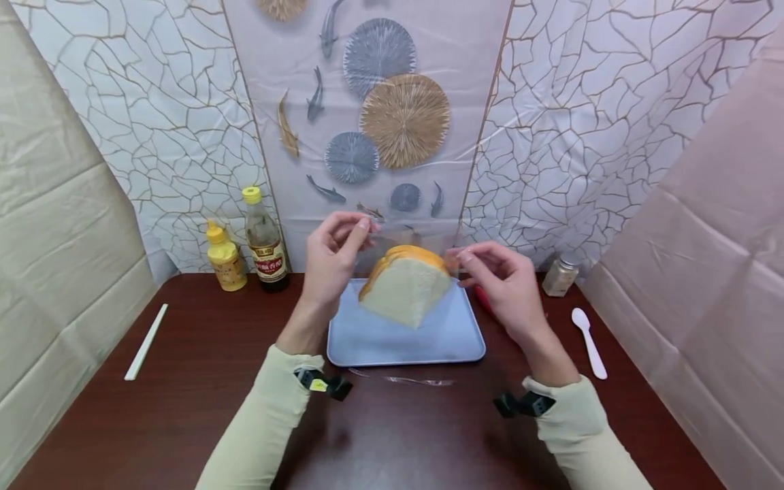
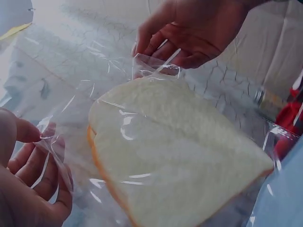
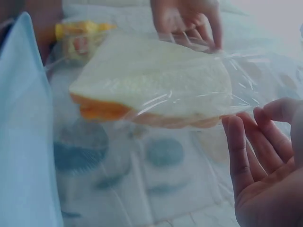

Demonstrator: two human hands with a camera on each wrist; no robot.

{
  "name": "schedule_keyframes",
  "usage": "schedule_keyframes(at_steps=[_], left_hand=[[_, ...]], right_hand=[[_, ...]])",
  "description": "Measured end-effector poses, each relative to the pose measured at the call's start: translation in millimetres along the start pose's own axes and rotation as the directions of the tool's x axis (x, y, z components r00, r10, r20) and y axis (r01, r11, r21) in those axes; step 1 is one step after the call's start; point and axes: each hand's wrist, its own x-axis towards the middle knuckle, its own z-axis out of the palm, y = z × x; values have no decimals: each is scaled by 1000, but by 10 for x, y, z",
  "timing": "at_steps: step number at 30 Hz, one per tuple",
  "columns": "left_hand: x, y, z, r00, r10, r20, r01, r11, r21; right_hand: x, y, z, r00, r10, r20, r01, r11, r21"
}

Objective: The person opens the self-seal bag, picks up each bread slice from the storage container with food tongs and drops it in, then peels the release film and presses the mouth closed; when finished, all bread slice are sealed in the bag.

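Sliced bread (image 1: 405,286) with an orange-brown crust sits inside a clear plastic bag (image 2: 71,101), raised over a pale blue tray (image 1: 404,350). With thumb and fingers my left hand (image 1: 333,255) pinches the bag's edge to the left of the bread. On the other side my right hand (image 1: 505,282) pinches the bag's film near the bread's upper right corner. In the left wrist view the film stretches between both hands, and the bread hangs tilted, one corner down. Neither hand touches the bread directly, as far as the frames show.
A yellow squeeze bottle (image 1: 226,262) and a dark sauce bottle (image 1: 267,248) stand at the back left. White chopsticks (image 1: 145,344) lie at left. To the right are a shaker jar (image 1: 560,274), a white spoon (image 1: 589,344) and a red object (image 1: 484,299). A clear plastic strip (image 1: 404,379) lies before the tray.
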Motion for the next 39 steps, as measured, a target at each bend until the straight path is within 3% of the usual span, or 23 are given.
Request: schedule_keyframes(at_steps=[4,11,18,24,27,32,39], left_hand=[[-23,-82,138,999,-33,26,33,999,-10],[-37,-210,162,994,-81,75,83,996,-34],[-53,-152,188,994,-12,105,14,1000,-22],[-92,-40,258,985,73,155,-66,997,-49],[-71,-18,216,988,83,128,-77,996,-55],[-31,42,107,996,74,46,-71,996,-59],[-31,73,86,998,47,34,-44,997,-68]], right_hand=[[-3,-54,-202,999,-10,-49,8,999,-53],[25,-75,-338,996,-30,-89,18,991,-132],[24,-47,-352,996,-36,-82,27,994,-110],[21,-45,-290,998,-64,0,64,997,-32],[23,-53,-314,998,-70,-9,70,997,-21],[38,-69,-407,991,-99,-91,103,994,44],[40,-74,-428,988,-101,-120,104,994,25]])
